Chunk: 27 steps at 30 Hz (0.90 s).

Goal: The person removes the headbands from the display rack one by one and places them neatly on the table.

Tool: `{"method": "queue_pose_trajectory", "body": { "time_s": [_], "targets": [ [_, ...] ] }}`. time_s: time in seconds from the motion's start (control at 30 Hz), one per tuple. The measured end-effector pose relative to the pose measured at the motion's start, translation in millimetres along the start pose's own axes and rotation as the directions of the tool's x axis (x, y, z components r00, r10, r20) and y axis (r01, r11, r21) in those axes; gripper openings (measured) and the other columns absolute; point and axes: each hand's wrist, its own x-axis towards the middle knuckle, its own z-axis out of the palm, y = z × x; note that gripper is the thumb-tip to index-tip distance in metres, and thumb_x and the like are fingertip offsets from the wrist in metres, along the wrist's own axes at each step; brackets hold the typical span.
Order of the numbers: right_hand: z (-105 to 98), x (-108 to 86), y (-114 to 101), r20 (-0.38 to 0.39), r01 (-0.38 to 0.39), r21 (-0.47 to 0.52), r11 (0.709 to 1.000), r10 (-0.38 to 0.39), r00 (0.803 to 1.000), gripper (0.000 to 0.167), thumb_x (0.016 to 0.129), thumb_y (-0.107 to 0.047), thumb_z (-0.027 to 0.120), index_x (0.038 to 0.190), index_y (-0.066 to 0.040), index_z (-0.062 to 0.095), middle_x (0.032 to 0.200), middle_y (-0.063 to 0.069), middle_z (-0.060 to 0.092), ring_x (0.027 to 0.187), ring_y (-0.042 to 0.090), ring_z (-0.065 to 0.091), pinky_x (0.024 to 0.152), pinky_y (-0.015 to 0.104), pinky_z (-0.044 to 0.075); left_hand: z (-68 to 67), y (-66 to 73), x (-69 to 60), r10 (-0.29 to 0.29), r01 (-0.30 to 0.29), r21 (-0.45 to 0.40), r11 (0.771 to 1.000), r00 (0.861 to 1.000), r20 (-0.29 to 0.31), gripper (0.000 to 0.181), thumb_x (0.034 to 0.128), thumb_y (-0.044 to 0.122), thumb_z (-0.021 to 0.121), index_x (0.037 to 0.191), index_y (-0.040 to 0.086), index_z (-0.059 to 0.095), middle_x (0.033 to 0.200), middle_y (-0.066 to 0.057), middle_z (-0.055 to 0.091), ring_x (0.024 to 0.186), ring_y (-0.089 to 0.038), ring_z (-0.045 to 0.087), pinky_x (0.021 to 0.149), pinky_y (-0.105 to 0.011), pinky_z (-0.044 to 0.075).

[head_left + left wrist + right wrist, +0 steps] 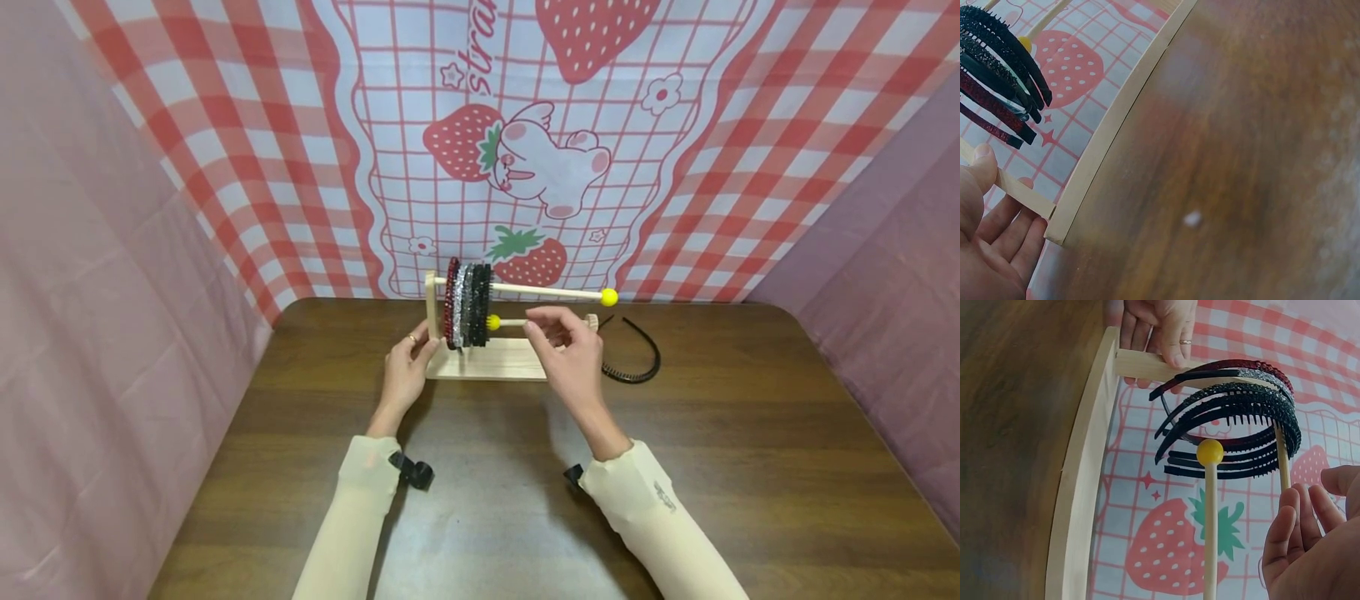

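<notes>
A wooden headband stand (487, 360) sits on the table. Several headbands (468, 305), red, silver, dark glittery and black, hang together on its upper rod (547, 290) near the left upright (431, 304). That rod ends in a yellow ball on the right; a lower rod carries another yellow ball (1210, 452). My left hand (406, 367) grips the left upright, thumb on one side and fingers on the other. My right hand (572, 358) is in front of the stand's right part, fingers loosely bent, and in the right wrist view (1316, 544) it holds nothing.
A black toothed headband (637, 375) lies on the brown table (480, 500), right of the stand. Behind the table hangs a red-and-white strawberry-print cloth (285, 167). Pink curtains (97, 292) flank both sides.
</notes>
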Motion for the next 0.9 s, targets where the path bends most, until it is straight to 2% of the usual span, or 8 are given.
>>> {"method": "queue_pose_trajectory", "body": {
  "time_s": [0.23, 0.37, 0.47, 0.63, 0.83, 0.9],
  "targets": [
    [4, 6.7, -1, 0.030, -0.001, 0.066, 0.998, -0.001, 1.000, 0.016, 0.098, 0.002, 0.082, 0.114, 0.004, 0.081, 0.100, 0.023, 0.080, 0.079, 0.007, 0.065, 0.072, 0.014, 0.053, -1.0, -0.3, -0.5, 0.019, -0.019, -0.003, 1.000, 1.000, 0.002, 0.048, 0.1109, 0.023, 0.071, 0.155, 0.006, 0.065, 0.139, -0.020, 0.075, 0.127, -0.040, 0.074, 0.115, -0.054, 0.055],
    [8, 8.7, -1, 0.042, -0.007, 0.087, 0.996, 0.004, 0.999, 0.017, 0.099, 0.000, 0.082, 0.115, 0.004, 0.080, 0.101, 0.023, 0.080, 0.081, 0.007, 0.066, 0.073, 0.015, 0.054, 0.5, -11.1, 1.8, 0.080, -0.080, -0.013, 0.997, 0.997, -0.013, 0.051, 0.1106, 0.036, 0.071, 0.154, 0.010, 0.067, 0.135, -0.018, 0.077, 0.124, -0.037, 0.076, 0.113, -0.051, 0.057],
    [12, 9.7, 0, 0.040, -0.010, 0.093, 0.996, 0.007, 0.999, 0.018, 0.098, 0.001, 0.082, 0.115, 0.005, 0.080, 0.101, 0.024, 0.079, 0.081, 0.005, 0.066, 0.073, 0.014, 0.055, 3.2, -26.4, 7.3, 0.113, -0.113, -0.002, 0.994, 0.993, -0.036, 0.052, 0.1087, 0.045, 0.072, 0.151, 0.014, 0.071, 0.132, -0.013, 0.080, 0.119, -0.030, 0.078, 0.109, -0.044, 0.059],
    [19, 11.5, 0, 0.032, -0.005, 0.111, 0.994, 0.001, 0.999, 0.018, 0.097, 0.002, 0.082, 0.114, 0.006, 0.080, 0.098, 0.025, 0.078, 0.080, 0.004, 0.066, 0.071, 0.015, 0.056, 3.5, -26.6, 7.5, 0.108, -0.109, -0.008, 0.994, 0.994, -0.032, 0.051, 0.1088, 0.042, 0.073, 0.151, 0.014, 0.070, 0.134, -0.015, 0.079, 0.119, -0.032, 0.078, 0.109, -0.047, 0.059],
    [25, 12.1, 1, 0.042, -0.024, 0.141, 0.990, 0.019, 0.999, 0.019, 0.096, 0.003, 0.082, 0.114, 0.006, 0.079, 0.099, 0.025, 0.077, 0.081, 0.006, 0.067, 0.072, 0.015, 0.056, 1.8, -19.0, 3.7, 0.098, -0.098, 0.011, 0.995, 0.994, -0.037, 0.049, 0.1093, 0.040, 0.073, 0.150, 0.014, 0.071, 0.132, -0.014, 0.080, 0.117, -0.029, 0.079, 0.109, -0.045, 0.059],
    [28, 12.2, 1, 0.045, -0.027, 0.139, 0.990, 0.021, 0.999, 0.019, 0.096, 0.004, 0.082, 0.115, 0.006, 0.079, 0.098, 0.025, 0.078, 0.081, 0.006, 0.067, 0.072, 0.015, 0.057, 0.9, -11.7, 1.4, 0.078, -0.078, -0.001, 0.997, 0.997, -0.025, 0.048, 0.1103, 0.034, 0.072, 0.152, 0.010, 0.069, 0.133, -0.016, 0.078, 0.120, -0.034, 0.077, 0.111, -0.050, 0.058]
  ]
}}
